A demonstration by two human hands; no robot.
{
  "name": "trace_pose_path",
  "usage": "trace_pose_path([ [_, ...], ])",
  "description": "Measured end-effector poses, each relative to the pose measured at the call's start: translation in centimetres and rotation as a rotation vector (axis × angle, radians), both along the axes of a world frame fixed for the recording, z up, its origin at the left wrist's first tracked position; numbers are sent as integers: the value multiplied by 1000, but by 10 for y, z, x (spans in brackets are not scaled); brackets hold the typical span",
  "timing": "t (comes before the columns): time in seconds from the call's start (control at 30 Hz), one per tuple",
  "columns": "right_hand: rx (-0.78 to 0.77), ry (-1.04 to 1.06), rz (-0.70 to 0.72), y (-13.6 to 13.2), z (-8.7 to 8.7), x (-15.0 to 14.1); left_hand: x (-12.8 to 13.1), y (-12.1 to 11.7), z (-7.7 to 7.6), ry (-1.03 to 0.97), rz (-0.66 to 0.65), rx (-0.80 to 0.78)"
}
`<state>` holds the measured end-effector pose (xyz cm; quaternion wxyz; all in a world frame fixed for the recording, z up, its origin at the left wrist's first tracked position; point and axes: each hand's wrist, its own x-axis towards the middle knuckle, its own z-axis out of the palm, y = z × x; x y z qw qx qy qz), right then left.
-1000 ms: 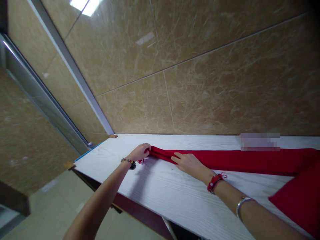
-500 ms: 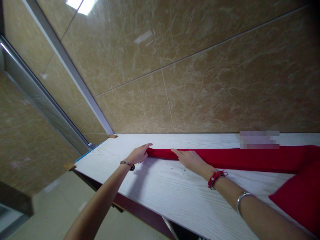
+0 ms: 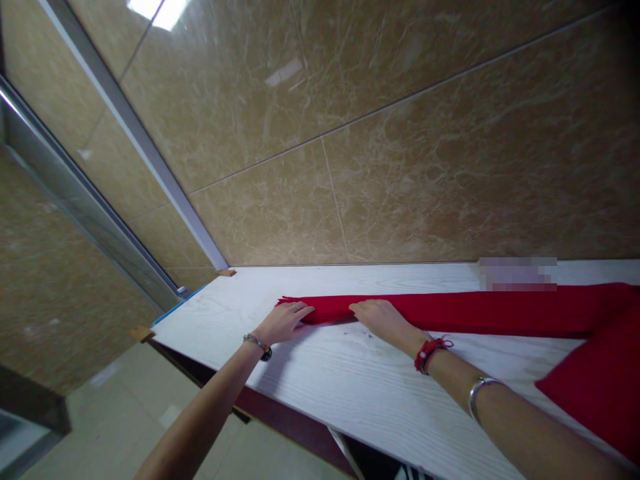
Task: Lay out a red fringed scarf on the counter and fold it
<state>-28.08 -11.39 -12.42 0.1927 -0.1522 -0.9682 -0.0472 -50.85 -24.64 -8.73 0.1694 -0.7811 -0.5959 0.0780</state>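
Red cloth (image 3: 475, 312): long flat strip along white table (image 3: 345, 380), left end fringed, possibly folded.

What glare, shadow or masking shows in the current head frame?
Head view: bright glare on the marbled wall tiles, upper left; head view: soft shadow beside the left hand on the white tabletop; head view: pixelated patch behind the red cloth, contents unreadable; head view: top-right corner dark.

My forearms (image 3: 205, 411) are bare but for a mottled bracelet (image 3: 253, 341) with a dark charm (image 3: 267, 354) on the left, a red band (image 3: 424, 357) with loose ties (image 3: 447, 343) and silver bangle (image 3: 473, 397) on the right
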Motion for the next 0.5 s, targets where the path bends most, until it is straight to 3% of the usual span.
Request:
trace_pose_path([
  [0.13,-77,17,-98,2,1,-3,29,16,-14,-52,101,140],
  [0.23,-93,23,-100,2,2,-2,39,31,-18,-1,121,102],
  [0.33,-47,22,-24,1,2,1,28,32,-17,55,79,29],
  [0.5,10,18,159,-1,-6,4,-14,4,-20,78,71,37],
])
